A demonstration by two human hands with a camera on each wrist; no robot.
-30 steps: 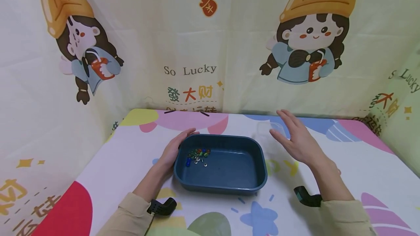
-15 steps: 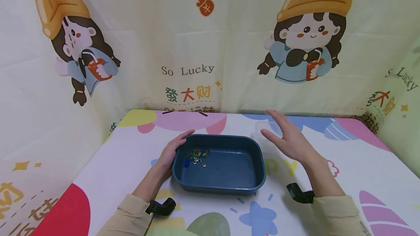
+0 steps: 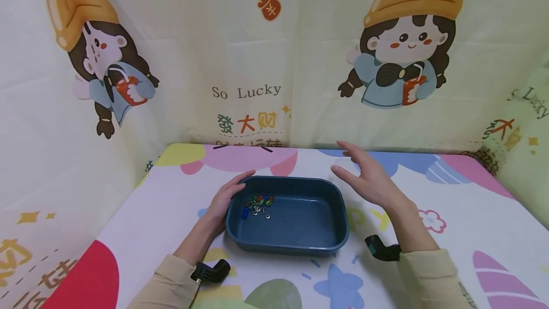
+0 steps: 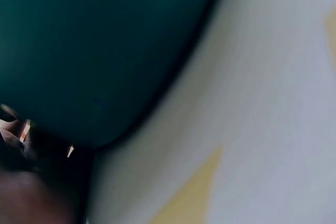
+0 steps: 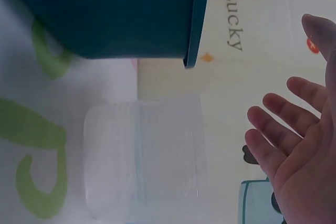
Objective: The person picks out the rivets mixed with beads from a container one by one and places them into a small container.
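Patterned white tabletop, cartoon backdrop. Beads gathered at left end of blue tub. Left hand touches tub's side, fingers straight; right hand hovers, fingers parted, near clear container. Work seemingly barely begun; beads left to handle.
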